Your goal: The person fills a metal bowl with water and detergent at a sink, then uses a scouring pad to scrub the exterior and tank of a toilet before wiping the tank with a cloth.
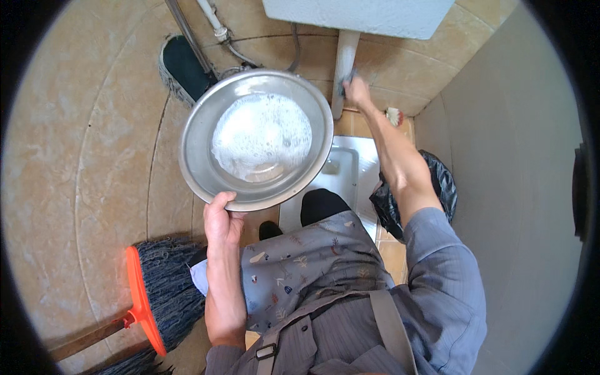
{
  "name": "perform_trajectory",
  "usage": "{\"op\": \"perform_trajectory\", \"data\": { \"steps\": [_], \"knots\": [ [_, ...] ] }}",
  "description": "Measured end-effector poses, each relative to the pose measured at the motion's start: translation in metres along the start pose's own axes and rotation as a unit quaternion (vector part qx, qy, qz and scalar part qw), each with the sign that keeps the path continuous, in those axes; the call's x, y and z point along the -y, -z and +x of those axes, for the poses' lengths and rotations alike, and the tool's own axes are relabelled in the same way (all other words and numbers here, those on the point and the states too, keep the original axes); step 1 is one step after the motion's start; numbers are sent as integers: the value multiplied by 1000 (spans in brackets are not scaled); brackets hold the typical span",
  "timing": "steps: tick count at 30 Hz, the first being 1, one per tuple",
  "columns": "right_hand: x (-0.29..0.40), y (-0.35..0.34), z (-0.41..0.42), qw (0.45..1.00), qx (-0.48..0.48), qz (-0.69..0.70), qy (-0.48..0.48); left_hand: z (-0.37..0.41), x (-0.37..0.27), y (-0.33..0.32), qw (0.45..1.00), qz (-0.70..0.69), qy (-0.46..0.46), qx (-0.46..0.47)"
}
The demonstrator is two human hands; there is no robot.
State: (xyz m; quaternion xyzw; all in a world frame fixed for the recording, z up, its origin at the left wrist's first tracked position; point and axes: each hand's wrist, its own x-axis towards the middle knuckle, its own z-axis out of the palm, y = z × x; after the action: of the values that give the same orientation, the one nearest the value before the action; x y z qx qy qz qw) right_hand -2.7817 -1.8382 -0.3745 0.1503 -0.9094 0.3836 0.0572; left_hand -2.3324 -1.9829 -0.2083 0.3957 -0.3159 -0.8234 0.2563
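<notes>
My left hand (222, 222) grips the near rim of a round stainless steel basin (199, 140), thumb over the lip. Foamy, whitish water (262, 133) covers the basin's bottom. Farther out to the right, my right hand (358, 93) is closed around a small grey-blue cloth or scouring pad (346, 82), which is pressed to a white vertical pipe (347, 49). That pipe runs down from a white cistern (361, 16) at the top. The hand is slightly blurred, and the pad is mostly covered by the fingers.
Below lies a squat toilet pan (366, 152), partly hidden by the basin. A black bin bag (391, 213) is beside my right arm, near a grey partition (511, 164). Behind it lies a small brush (394, 116). Leftward are an orange-headed broom (140, 300) and a dark green mop (185, 65).
</notes>
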Motion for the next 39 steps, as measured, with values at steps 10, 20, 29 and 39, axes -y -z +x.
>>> {"op": "perform_trajectory", "data": {
  "steps": [10,20,29,39],
  "knots": [
    [147,97,-2,959,-157,230,58,1,3,-2,998,-44,36,29],
    [128,95,20,910,-83,407,23,-1,3,-1,997,-56,37,45],
    [133,101,-45,945,-124,-53,298,15,4,19,995,-82,32,56],
    [143,58,-38,873,-136,469,-23,-4,-7,3,998,-63,-7,4]
  ]
}}
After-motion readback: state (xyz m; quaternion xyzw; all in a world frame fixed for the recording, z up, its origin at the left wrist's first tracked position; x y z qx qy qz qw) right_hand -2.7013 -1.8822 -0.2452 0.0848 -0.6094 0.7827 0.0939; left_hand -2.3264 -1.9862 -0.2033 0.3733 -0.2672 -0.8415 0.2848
